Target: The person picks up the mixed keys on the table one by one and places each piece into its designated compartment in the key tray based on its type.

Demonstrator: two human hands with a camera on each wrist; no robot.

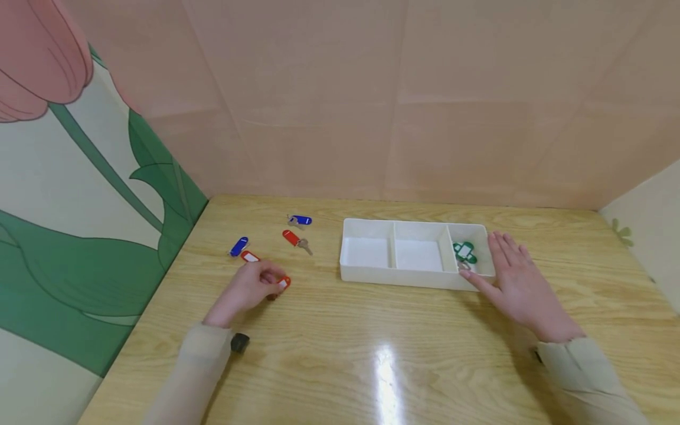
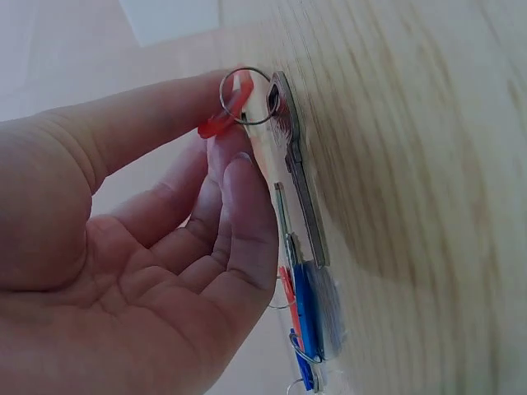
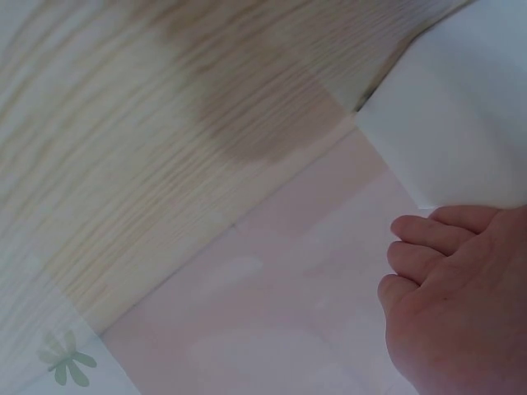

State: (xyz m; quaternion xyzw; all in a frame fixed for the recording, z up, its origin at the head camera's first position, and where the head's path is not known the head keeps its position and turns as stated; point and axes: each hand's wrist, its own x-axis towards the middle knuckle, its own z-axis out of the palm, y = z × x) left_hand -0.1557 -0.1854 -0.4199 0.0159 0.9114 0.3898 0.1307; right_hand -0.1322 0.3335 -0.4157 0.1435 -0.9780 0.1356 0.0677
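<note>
"Where do we find the red tag (image 1: 285, 282)?"

"Left of the tray (image 1: 398, 277), low over the table (image 1: 329, 336). Our left hand (image 1: 248, 290) pinches it at the fingertips, and its key (image 2: 307, 206) hangs close to the tabletop."

"What crowds us there?"

"A second red tag (image 1: 249, 256) lies just beyond that hand, partly hidden, with a blue tag (image 1: 239, 247) near it. Farther back we have a third red tag (image 1: 290, 237) with a key, then another blue tag (image 1: 301, 219)."

"And our right hand (image 1: 517, 289)?"

"Its fingers stretch along the tray's right end, thumb at the front edge, near green tags (image 1: 465, 251) in the right compartment."

"What room do we see?"

"Bare wood between the tags and tray, and a broad stretch before the tray. The pink wall (image 1: 319, 118) bounds the back edge; the flowered wall (image 1: 79, 265) bounds the left."
</note>
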